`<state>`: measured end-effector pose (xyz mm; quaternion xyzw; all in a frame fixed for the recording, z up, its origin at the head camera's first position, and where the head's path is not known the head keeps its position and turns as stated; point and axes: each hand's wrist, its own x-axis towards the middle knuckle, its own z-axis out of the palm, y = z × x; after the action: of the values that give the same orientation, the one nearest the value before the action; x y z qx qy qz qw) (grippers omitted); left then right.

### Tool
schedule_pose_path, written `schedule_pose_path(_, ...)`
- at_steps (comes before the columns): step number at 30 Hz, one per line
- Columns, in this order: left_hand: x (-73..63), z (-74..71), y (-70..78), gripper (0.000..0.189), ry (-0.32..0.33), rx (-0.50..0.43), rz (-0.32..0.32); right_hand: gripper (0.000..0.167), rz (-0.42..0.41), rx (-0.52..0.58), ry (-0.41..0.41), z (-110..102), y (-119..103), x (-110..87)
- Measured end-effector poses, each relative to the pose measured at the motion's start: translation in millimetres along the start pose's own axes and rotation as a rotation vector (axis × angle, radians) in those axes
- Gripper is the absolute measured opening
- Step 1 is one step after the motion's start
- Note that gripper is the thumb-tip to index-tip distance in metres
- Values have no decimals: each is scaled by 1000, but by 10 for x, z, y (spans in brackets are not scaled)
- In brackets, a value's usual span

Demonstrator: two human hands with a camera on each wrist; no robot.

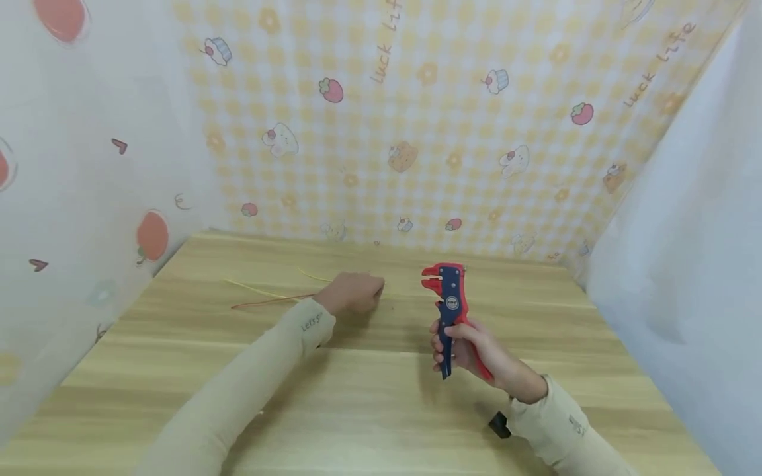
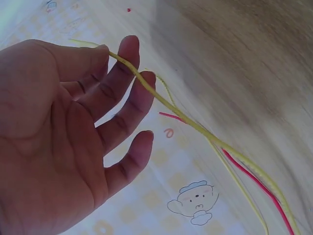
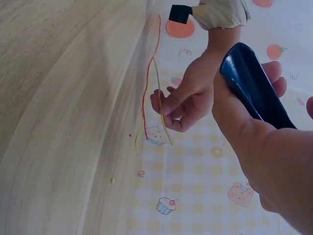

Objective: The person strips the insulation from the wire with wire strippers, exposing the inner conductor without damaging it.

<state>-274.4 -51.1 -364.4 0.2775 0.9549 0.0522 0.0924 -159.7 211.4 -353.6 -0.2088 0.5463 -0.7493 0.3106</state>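
The left hand (image 1: 357,292) pinches a yellow wire (image 2: 222,143) between thumb and fingers, a red wire (image 2: 259,182) and a second yellow wire (image 2: 238,179) beside it, all lying toward nine o'clock from that hand in the head view. At its four o'clock, the right hand (image 1: 494,355) grips a wire stripper (image 1: 450,287) by the handles, jaws facing nine.

The head view cuts off both sleeves (image 1: 238,396). There, the left hand (image 1: 357,293) hides part of the far yellow wire (image 1: 314,275).

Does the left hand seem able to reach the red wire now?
Probably yes: the red wire lies near the left hand, with just the yellow wire that hand pinches passing across it.
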Motion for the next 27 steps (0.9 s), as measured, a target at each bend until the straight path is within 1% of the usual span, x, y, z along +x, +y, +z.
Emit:
schedule_pose_path(2, 19, -62, 0, 12, 13, -5, 4, 18, -7, -11, 8, 3, -45, 34)
schedule_pose_path(6, 48, -148, -17, 18, 32, 0, 17, 18, -10, -24, 9, 8, -98, 81)
schedule_pose_path(8, 50, -140, -22, 20, 30, 2, 42, 18, -7, -17, 4, 3, -81, 72)
schedule_pose_path(11, 31, -69, -9, 20, 35, -28, 97, 18, -9, 7, 5, -9, -3, 24)
schedule_pose_path(14, -36, -29, 13, 19, 48, -70, 117, 19, -9, 33, 12, -1, 75, 0)
schedule_pose_path(16, -77, -28, 21, 19, 58, -80, 112, 18, -4, 45, 20, 17, 101, 11)
schedule_pose_path(18, -93, -57, 32, 19, 56, -74, 99, 19, 4, 48, 21, 32, 92, 35)
schedule_pose_path(21, -53, -127, 78, 18, 64, -71, 97, 19, -1, 49, 23, 28, 25, 43)
schedule_pose_path(24, -101, -151, 128, 19, 68, -90, 105, 21, -15, 51, 8, 57, 6, 26)
schedule_pose_path(27, -173, -168, 140, 19, 60, -69, 102, 21, -17, 45, -11, 88, 1, 23)
